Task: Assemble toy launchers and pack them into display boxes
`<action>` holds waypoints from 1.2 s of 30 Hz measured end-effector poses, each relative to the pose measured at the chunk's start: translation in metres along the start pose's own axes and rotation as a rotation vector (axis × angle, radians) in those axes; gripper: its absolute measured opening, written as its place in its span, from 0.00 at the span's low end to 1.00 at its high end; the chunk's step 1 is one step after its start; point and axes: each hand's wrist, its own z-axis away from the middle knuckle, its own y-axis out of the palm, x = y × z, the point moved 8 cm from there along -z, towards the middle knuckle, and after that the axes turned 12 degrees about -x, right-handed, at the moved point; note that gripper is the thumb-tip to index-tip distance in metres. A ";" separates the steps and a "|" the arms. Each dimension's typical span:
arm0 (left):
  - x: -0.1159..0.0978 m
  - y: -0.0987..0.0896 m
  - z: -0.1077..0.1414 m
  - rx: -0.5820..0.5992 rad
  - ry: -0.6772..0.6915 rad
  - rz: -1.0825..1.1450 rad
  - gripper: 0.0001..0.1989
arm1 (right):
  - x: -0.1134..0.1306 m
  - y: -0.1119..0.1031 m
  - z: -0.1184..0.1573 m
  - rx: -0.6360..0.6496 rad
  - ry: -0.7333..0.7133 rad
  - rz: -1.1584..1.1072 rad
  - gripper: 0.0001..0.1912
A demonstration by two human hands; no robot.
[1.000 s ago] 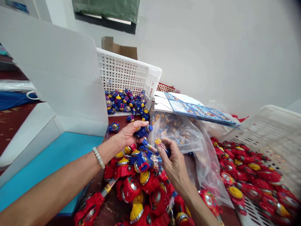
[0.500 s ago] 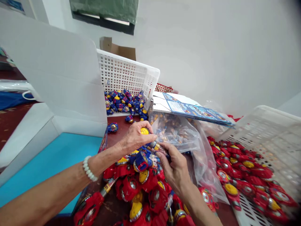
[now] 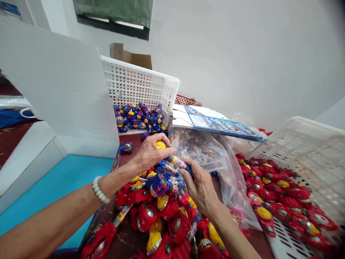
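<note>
My left hand [image 3: 152, 151], with a pale bead bracelet on the wrist, is closed on the round yellow end of a toy [image 3: 161, 145]. From it a labelled tube [image 3: 179, 162] slants down to the right, and my right hand [image 3: 199, 185] pinches its dark blue lower end. Beneath my hands lies a pile of red toys [image 3: 180, 226] with yellow discs. Several blue toys [image 3: 159, 185] with clear tubes rest on top of that pile.
A white basket [image 3: 140, 79] holding blue toys stands behind. Printed cards [image 3: 212, 122] lie over a clear bag [image 3: 199, 147]. At right, another basket [image 3: 285, 233] holds red toys; an open box [image 3: 81, 169] is at left.
The tube between my hands now shows its label and more of its length. My hands are slightly farther apart at its two ends, and the whole view has shifted a little.
</note>
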 end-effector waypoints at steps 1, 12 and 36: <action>-0.001 -0.001 -0.003 0.002 -0.006 0.019 0.07 | -0.005 0.004 -0.002 0.037 0.070 -0.044 0.14; -0.013 0.000 -0.030 0.004 0.068 0.089 0.08 | -0.002 -0.005 -0.026 -0.079 0.016 0.003 0.15; 0.250 0.030 -0.113 0.119 -0.374 -0.512 0.15 | -0.190 -0.078 0.002 0.003 0.255 0.495 0.11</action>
